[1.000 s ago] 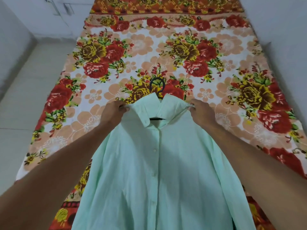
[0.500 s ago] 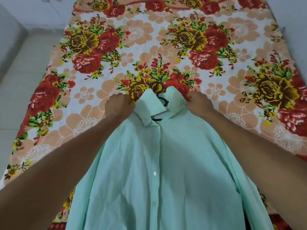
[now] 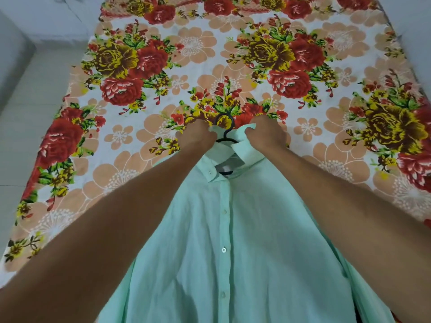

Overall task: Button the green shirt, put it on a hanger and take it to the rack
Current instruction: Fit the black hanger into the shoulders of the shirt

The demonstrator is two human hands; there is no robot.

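The pale green shirt (image 3: 233, 241) lies buttoned, front up, on the flowered bed sheet (image 3: 210, 54). A black hanger (image 3: 225, 127) is inside it; only its hook and a bit of neck stick out of the collar. My left hand (image 3: 196, 138) is closed on the collar's left side. My right hand (image 3: 265, 136) is closed on the collar's right side. Both fists sit close on either side of the hook, and the hanger's arms are hidden under the cloth.
The bed fills most of the view. A light tiled floor (image 3: 30, 108) runs along its left edge and a pale wall (image 3: 415, 24) rises at the right. No rack is in view.
Both hands have slid inward along the collar toward the hanger hook, bunching the collar up. The hook now shows more clearly between them.
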